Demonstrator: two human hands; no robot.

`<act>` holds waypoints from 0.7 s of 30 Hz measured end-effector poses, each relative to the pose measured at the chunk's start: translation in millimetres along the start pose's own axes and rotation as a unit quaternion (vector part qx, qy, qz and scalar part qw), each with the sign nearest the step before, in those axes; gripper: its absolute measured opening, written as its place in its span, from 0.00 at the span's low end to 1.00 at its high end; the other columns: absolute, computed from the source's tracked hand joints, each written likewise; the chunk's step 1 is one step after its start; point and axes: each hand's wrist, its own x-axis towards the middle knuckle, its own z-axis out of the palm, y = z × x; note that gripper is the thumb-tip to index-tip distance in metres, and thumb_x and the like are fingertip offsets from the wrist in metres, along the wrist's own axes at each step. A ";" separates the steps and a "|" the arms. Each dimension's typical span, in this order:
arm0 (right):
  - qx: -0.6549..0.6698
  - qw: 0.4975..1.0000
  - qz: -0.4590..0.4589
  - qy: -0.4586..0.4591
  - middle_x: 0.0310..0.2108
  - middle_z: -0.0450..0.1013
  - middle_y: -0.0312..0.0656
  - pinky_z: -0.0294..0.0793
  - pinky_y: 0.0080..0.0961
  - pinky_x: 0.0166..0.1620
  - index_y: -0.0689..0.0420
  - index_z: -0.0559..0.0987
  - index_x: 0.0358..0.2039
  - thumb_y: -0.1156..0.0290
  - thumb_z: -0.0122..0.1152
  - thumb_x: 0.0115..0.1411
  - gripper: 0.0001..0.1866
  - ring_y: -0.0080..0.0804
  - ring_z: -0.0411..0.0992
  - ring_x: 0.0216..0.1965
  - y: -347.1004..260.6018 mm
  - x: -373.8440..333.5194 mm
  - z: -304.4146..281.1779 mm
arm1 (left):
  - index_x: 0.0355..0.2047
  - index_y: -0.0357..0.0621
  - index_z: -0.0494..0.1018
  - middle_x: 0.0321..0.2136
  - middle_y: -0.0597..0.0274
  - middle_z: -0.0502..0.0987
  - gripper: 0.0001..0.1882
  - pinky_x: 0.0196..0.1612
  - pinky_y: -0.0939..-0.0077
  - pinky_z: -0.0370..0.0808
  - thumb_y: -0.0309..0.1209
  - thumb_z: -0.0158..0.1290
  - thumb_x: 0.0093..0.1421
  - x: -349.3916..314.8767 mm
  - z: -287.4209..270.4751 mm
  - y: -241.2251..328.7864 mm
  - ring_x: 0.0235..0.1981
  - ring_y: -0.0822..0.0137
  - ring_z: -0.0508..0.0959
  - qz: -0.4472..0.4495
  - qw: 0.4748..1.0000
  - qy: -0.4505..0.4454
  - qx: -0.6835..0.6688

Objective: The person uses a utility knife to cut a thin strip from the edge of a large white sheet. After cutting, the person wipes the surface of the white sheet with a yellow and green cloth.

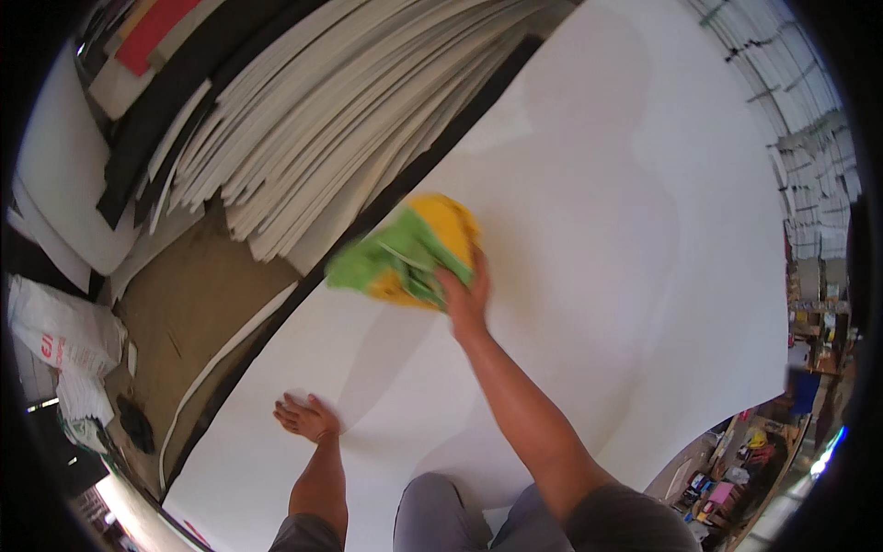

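Note:
A large white sheet (pixel 570 267) lies flat before me and fills most of the view. My right hand (pixel 468 293) grips a green and yellow cloth (pixel 414 248) against the sheet, close to its far left edge. The cloth is bunched and slightly blurred, and it hides part of my fingers. My left hand (pixel 308 419) rests on the sheet nearer to me, palm down with the fingers stretched out. Nothing is in it.
Many long white strips (pixel 322 120) are stacked beyond the sheet's dark left edge (pixel 441 147). A white sack (pixel 69 327) lies on the brown floor (pixel 193 304) at the left. At the right are cluttered shelves (pixel 809 322) and small items (pixel 727 478).

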 end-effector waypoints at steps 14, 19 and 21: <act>-0.396 0.673 -0.177 0.599 0.57 0.65 0.61 0.67 0.50 0.62 0.63 0.65 0.67 0.60 0.60 0.70 0.31 0.61 0.66 0.59 -149.0 208.3 -294.6 | 0.74 0.51 0.51 0.74 0.35 0.42 0.36 0.73 0.35 0.39 0.54 0.41 0.72 -14.9 -23.4 346.9 0.75 0.31 0.38 0.096 0.989 -0.097 -0.057; -0.525 0.671 -0.177 0.493 0.57 0.71 0.59 0.69 0.51 0.60 0.59 0.74 0.62 0.68 0.64 0.61 0.28 0.61 0.70 0.56 -124.9 285.1 -136.4 | 0.75 0.55 0.48 0.76 0.38 0.38 0.39 0.73 0.36 0.36 0.60 0.37 0.70 -10.5 -22.1 344.8 0.76 0.34 0.33 0.076 0.988 -0.134 -0.031; -0.550 0.792 -0.049 0.258 0.56 0.73 0.52 0.71 0.47 0.60 0.58 0.77 0.60 0.73 0.67 0.55 0.29 0.56 0.71 0.58 -119.4 314.5 -25.4 | 0.75 0.55 0.49 0.76 0.38 0.38 0.40 0.73 0.36 0.37 0.61 0.37 0.70 -12.1 -8.5 338.3 0.76 0.35 0.33 0.084 0.991 -0.106 -0.024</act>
